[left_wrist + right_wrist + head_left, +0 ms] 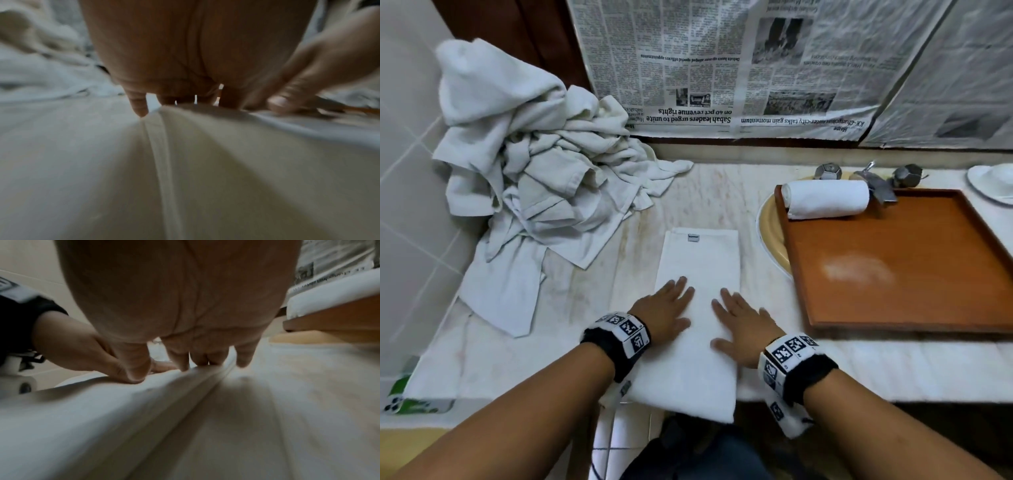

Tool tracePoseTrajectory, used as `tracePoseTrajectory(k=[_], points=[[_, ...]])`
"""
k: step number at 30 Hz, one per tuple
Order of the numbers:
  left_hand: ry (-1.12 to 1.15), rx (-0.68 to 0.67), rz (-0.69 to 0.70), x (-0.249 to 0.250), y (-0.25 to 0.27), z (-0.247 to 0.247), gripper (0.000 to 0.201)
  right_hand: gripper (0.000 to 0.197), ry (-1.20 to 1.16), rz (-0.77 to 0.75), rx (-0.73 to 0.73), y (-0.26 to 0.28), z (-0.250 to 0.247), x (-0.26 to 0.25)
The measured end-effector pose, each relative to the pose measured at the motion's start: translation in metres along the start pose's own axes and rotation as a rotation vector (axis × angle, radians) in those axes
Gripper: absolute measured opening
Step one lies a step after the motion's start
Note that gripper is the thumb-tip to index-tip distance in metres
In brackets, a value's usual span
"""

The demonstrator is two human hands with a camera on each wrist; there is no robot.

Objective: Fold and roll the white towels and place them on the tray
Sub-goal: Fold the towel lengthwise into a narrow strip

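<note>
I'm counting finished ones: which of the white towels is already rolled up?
The rolled towel at the wooden tray's far left corner. The folded towel lies flat under both hands; the rest sit crumpled in the towel pile.

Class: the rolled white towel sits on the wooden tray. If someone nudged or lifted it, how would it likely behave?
The rolled towel is a cylinder lying on its side, so a nudge would probably roll it across the smooth tray. It is soft cloth, so lifted by one end it would likely sag and unroll.

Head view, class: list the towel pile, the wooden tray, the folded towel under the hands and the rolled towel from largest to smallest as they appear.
1. Towel pile and tray: about alike, too close to rank
2. Folded towel, looking larger for being near the camera
3. Rolled towel
</note>
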State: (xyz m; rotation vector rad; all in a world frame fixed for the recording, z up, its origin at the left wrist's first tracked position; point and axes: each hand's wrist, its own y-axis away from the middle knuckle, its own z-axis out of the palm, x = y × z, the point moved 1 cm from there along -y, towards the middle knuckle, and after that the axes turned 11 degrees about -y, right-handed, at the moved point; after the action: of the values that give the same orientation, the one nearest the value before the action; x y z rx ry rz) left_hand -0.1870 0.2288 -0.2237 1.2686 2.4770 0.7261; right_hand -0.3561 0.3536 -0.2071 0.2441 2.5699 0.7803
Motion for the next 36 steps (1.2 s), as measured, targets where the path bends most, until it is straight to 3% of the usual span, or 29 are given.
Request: tracePoseTrajectory(k=[3,4,6,8,10,12,15,17,20,24,27,30,31,33,36], points=[[0.037,0.009,-0.227,-0.009,0.006,0.000,0.068,0.074,0.042,0.143,0.090,0.009,-0.003,0.007],[0.015,0.057,-0.238,-0.006,0.011,-0.002,0.064,0.075,0.041,0.169,0.127,0.012,-0.002,0.005],[-0.023,0.163,-0.101,0.003,0.024,0.001,0.055,0.077,-0.011,0.090,0.171,0.019,0.003,-0.001],[0.012,0.123,0.013,0.010,0.040,0.010,0.052,0.074,-0.044,-0.065,0.123,0.029,0.013,-0.002],[0.079,0.047,-0.075,0.010,0.053,0.015,0.051,0.070,-0.011,-0.090,0.038,0.037,0.022,0.003],[0.091,0.132,-0.176,0.011,0.066,0.015,0.043,0.063,0.031,-0.008,0.096,0.041,0.024,0.007],[0.058,0.302,-0.050,0.025,0.082,0.024,0.048,0.061,0.052,0.080,0.272,0.046,0.023,-0.002],[0.111,0.236,0.030,0.032,0.091,0.040,0.061,0.057,-0.012,-0.029,0.314,0.050,0.029,-0.015],[0.204,0.195,-0.036,0.035,0.097,0.052,0.051,0.055,-0.094,-0.188,0.219,0.060,0.046,-0.029],[0.155,0.152,-0.077,0.040,0.093,0.054,0.047,0.066,-0.098,-0.164,0.268,0.072,0.061,-0.030],[0.090,0.075,-0.071,0.044,0.087,0.047,0.049,0.065,-0.275,-0.100,0.394,0.078,0.068,-0.031],[0.073,0.026,-0.077,0.040,0.075,0.035,0.051,0.060,-0.689,0.171,0.524,0.078,0.065,-0.019],[0.051,0.014,-0.081,0.039,0.071,0.031,0.052,0.059,-0.830,0.235,0.488,0.077,0.063,-0.014],[0.024,0.004,-0.106,0.033,0.061,0.024,0.053,0.058,-0.993,0.225,0.352,0.074,0.062,-0.008],[0.120,0.056,-0.150,0.031,0.053,0.009,0.048,0.062,-0.973,0.117,0.294,0.075,0.062,-0.007]])
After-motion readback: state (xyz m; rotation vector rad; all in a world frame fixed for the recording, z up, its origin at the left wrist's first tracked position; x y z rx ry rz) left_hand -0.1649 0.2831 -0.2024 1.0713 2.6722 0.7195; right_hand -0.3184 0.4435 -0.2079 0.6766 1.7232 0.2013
